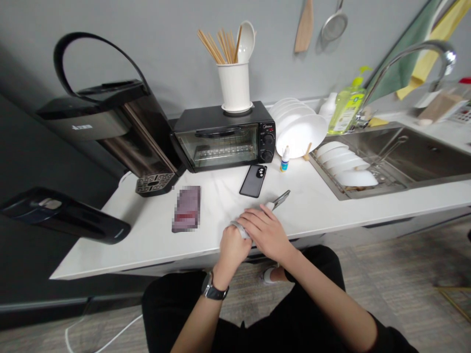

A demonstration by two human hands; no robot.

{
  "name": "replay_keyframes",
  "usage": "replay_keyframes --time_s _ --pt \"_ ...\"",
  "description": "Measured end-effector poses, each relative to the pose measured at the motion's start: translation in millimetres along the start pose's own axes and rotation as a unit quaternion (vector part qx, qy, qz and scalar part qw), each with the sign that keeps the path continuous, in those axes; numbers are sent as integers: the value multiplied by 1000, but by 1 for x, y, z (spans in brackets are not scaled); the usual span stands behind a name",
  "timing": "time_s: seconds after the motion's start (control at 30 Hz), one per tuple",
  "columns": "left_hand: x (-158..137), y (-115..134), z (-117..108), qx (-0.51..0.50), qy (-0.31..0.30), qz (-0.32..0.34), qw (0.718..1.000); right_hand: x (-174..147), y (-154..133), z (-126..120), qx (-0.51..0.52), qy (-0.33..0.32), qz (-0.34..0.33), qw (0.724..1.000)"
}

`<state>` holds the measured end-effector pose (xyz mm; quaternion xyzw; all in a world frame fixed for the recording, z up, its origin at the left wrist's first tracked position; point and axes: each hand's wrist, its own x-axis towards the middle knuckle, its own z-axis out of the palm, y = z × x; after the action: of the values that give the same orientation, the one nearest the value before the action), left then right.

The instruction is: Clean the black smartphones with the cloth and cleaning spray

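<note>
My left hand [235, 249] is curled around the pale handle of a tool [281, 199], whose metal tip points out beyond my fingers. My right hand [268, 233] lies over the left one with its fingers stretched; I cannot tell how firmly it grasps. The tool is in front of the toaster oven [222, 144], on my side, above the front part of the tabletop [154, 252]. Nearer to the toaster oven lies a dark smartphone [253, 180]. By its right front corner stands a small white-capped bottle [284, 159]. White plates [300, 132] stand at its right side.
</note>
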<state>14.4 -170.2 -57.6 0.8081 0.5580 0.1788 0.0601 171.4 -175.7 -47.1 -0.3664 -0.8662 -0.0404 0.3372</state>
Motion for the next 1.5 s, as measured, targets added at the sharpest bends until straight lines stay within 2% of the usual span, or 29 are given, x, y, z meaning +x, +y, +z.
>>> replay_keyframes --time_s 0.07,0.17,0.27,0.4,0.6,0.7,0.87,1.07,1.2,1.3,1.5 --pt "0 -1 0 3 -5 8 1000 0 6 -1 -10 -16 -21 1000" --pt "0 1 -3 -18 -10 -3 1000 0 20 -8 -28 -8 1 1000" --pt "-1 3 -6 -58 13 -12 998 0 34 -18 -36 29 57 997" --pt "-3 4 -6 -113 52 19 992 -2 51 -28 -51 57 130 989" --pt "-3 4 -4 -74 56 10 996 -4 70 -29 -17 98 262 960" --pt "-3 4 -4 -62 56 3 996 -3 69 -24 -6 120 292 949" --pt "-3 5 -6 -79 48 -5 996 2 46 -19 -37 117 244 962" --pt "0 4 -6 -38 -3 -23 999 5 3 -11 10 28 106 994" --pt "1 4 -7 -12 -34 -26 999 3 -1 -8 6 2 33 999" --pt "-1 5 -9 -22 -23 -22 999 -1 10 -11 -16 0 49 999" --pt "-3 6 -9 -76 35 -2 997 -6 47 -24 -32 51 150 987"
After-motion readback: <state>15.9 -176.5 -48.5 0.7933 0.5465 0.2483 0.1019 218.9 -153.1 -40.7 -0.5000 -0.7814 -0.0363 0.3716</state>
